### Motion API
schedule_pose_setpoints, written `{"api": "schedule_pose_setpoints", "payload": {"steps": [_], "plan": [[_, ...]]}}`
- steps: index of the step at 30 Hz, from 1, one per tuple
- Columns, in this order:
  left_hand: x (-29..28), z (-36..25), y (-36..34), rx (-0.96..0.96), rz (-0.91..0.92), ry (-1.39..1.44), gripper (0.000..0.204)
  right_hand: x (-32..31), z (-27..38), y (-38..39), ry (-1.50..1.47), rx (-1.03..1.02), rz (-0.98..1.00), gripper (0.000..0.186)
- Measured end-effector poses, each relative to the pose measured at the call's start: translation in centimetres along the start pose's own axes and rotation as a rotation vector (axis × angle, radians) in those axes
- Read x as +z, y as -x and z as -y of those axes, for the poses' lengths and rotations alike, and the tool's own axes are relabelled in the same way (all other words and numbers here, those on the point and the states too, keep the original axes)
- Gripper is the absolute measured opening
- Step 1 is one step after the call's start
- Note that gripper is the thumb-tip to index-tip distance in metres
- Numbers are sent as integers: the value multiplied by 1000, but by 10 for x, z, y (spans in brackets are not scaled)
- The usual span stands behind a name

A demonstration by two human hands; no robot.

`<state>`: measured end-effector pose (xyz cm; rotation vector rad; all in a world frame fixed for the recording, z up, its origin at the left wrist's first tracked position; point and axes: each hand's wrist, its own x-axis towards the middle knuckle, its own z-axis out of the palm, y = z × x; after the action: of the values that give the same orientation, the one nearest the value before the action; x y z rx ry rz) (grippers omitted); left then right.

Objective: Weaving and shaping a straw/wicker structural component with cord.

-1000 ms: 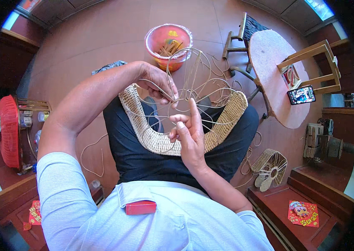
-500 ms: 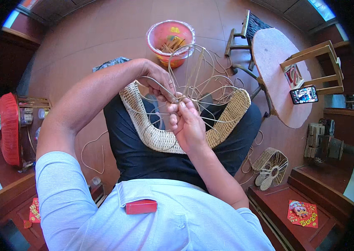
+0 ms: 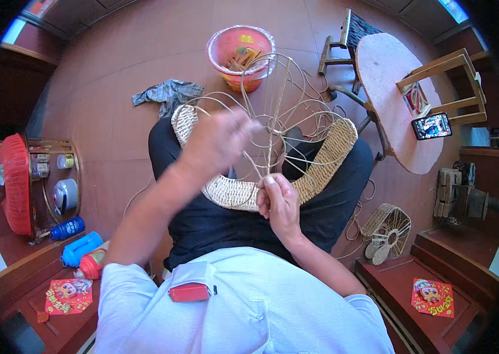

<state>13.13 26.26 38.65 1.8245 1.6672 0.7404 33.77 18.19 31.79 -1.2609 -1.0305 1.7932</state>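
Note:
A U-shaped woven band (image 3: 332, 153) of pale cord rests across my lap. Thin cane strands (image 3: 311, 159) loop and spread from a small ring within its curve. My right hand (image 3: 280, 197) is closed at the band's near edge, thumb and fingertips pinching a cane strand (image 3: 269, 147). Over the band's left arm, my left hand (image 3: 220, 141) is smeared by motion, so its fingers cannot be made out. One strand slants between the two hands; whether the left hand holds it is unclear.
Ahead stands a red bucket (image 3: 240, 50) with sticks inside. A crumpled cloth (image 3: 168, 95) lies left of it. At right is a round-ended table (image 3: 385, 88) bearing a phone (image 3: 432, 126) and a wooden frame. A smaller woven piece (image 3: 388, 233) and loose cane are on the floor.
My left hand has drawn back from the strands and swung left toward me. My right hand has come down closer to my body, still pinching. The cloth and left-side bottles show more.

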Motion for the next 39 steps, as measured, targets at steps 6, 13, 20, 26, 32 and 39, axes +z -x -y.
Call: {"api": "schedule_pose_setpoints", "payload": {"steps": [6,13,20,26,32,39], "plan": [[76,-12,33,-87,-62,39,24,-6,-13,37,129,79,92,33],[60,-12,52,-117,-17,308,22,-31,30,29,1008,-669,-96,23],[13,-40,77,-138,163,554,27,-38,80,-60,1212,-1100,-267,37],[-10,-55,105,-177,202,802,26,-38,74,-86,1124,-1193,-215,29],[-50,-61,139,-249,162,706,25,-34,75,-92,1128,-1204,-193,23],[-160,30,229,-389,-448,499,34,-39,68,-97,1078,-1127,-271,16]]}}
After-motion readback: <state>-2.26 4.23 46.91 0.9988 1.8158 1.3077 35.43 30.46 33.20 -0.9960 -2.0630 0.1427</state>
